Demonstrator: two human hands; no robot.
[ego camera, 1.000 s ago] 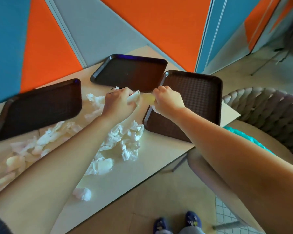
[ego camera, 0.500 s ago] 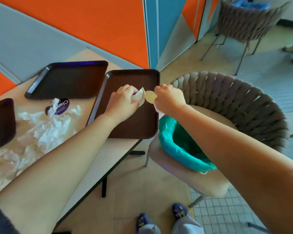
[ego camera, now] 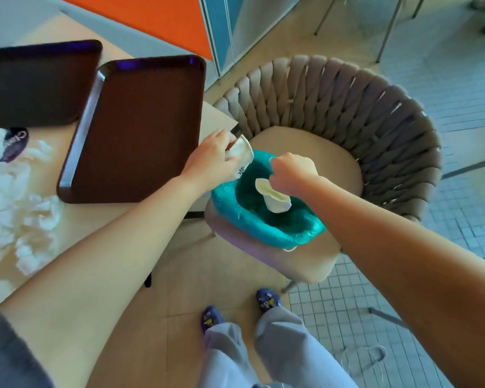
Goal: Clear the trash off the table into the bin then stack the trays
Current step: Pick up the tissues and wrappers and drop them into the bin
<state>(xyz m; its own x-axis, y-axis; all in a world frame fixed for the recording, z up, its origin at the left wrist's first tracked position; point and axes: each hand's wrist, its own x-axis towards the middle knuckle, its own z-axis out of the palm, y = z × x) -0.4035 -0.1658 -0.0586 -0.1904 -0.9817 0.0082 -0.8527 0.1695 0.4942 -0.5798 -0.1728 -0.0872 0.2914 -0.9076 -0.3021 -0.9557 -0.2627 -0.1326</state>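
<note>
My left hand [ego camera: 210,161] grips a crumpled white paper cup [ego camera: 241,151] at the left rim of the bin [ego camera: 263,228], which is lined with a teal bag and stands on a chair seat. My right hand [ego camera: 291,173] is curled over the bin's opening and pinches the rim of a second white paper cup [ego camera: 275,196] hanging just below it. Two dark brown trays [ego camera: 140,130] [ego camera: 37,82] lie side by side on the table [ego camera: 109,219]. Crumpled white tissues [ego camera: 25,214] and a purple wrapper [ego camera: 14,144] lie at the table's left.
The bin sits on a woven grey-brown armchair [ego camera: 347,107] close to the table's corner. My feet [ego camera: 266,299] are on the floor in front of the chair. Orange and blue wall panels [ego camera: 165,21] stand behind the table.
My view and both hands have swung right, from above the trays to above the bin. The two cups came along, and the right one now hangs over the bin's opening.
</note>
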